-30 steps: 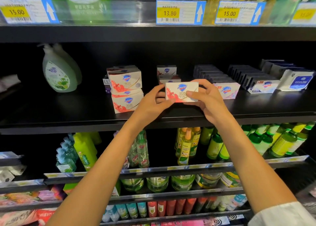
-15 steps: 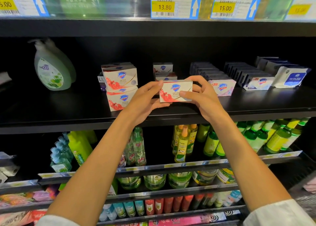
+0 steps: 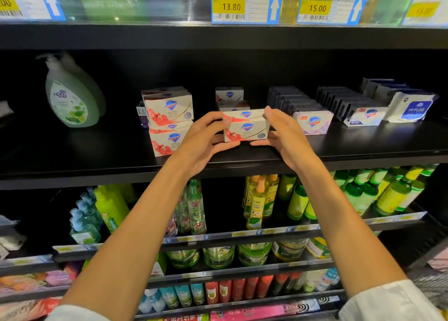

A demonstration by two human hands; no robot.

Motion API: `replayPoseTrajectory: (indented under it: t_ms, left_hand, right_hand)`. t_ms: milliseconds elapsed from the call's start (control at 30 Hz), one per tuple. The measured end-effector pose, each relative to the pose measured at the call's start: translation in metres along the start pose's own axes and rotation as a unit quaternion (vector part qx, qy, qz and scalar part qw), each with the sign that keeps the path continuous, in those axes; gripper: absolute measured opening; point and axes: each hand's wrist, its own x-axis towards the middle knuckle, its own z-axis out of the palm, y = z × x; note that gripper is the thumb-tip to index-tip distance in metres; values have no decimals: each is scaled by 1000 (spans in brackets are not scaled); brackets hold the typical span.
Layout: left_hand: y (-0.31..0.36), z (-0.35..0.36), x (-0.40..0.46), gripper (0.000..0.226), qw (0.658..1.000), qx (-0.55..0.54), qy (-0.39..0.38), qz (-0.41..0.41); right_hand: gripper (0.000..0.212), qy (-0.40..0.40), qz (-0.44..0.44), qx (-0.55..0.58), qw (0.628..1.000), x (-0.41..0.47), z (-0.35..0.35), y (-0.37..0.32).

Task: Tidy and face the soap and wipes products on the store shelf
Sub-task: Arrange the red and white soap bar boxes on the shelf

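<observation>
Dark store shelving w/ several tiers. The black shelf (image 3: 339, 148) at mid-height carries the soap & wipes.

At center, near the front edge, sits a soap box (image 3: 246, 129), white w/ red fruit print & blue shield logo, front face toward the camera. Can't tell if it rests on the shelf or is just above it. Left hand (image 3: 203, 141) grips its left end: fingers curled over the top-left corner, thumb under the bottom edge. Right hand (image 3: 282, 132) holds the right end the same way, fingers over the top, thumb beneath. Both hands pinch the box between thumb & fingers.

Just behind it, 2 more soap boxes (image 3: 229, 98) stand further back. To the left, a stack of 2 same-print boxes (image 3: 169, 121), top 1 slightly skewed vs. the lower. Far left, a green pump bottle (image 3: 71, 100). Right of the held box, a pink-white soap pack (image 3: 312, 123) fronts a dark row; next a white-blue pack (image 3: 367, 115) fronts another row; then a wipes pack (image 3: 411, 108) at far right.

Above, price tags read 13.80 (image 3: 244, 5) & 15.00 (image 3: 329, 7). Below, green & yellow bottles (image 3: 260, 199) fill the lower shelves.
</observation>
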Motion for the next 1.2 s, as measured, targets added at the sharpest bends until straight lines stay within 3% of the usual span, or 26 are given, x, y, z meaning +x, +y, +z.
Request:
replayPoseTrajectory:
  t_ms: [333,700,833,1200]
  left_hand:
    - [0,-3,-3,54,998,-55,-31,-23]
    - [0,-5,-3,39,997,-60,-40,-18]
    - [0,-6,-3,52,998,-29,-46,-14]
    - [-4,-9,0,59,999,-5,-48,22]
  right_hand:
    - [32,-8,-52,-13,999,0,-11,8]
    - [32,-38,-80,-23,996,0,-15,9]
    - [30,-32,-48,-10,998,3,-13,8]
    - [36,-43,15,33,998,2,-13,4]
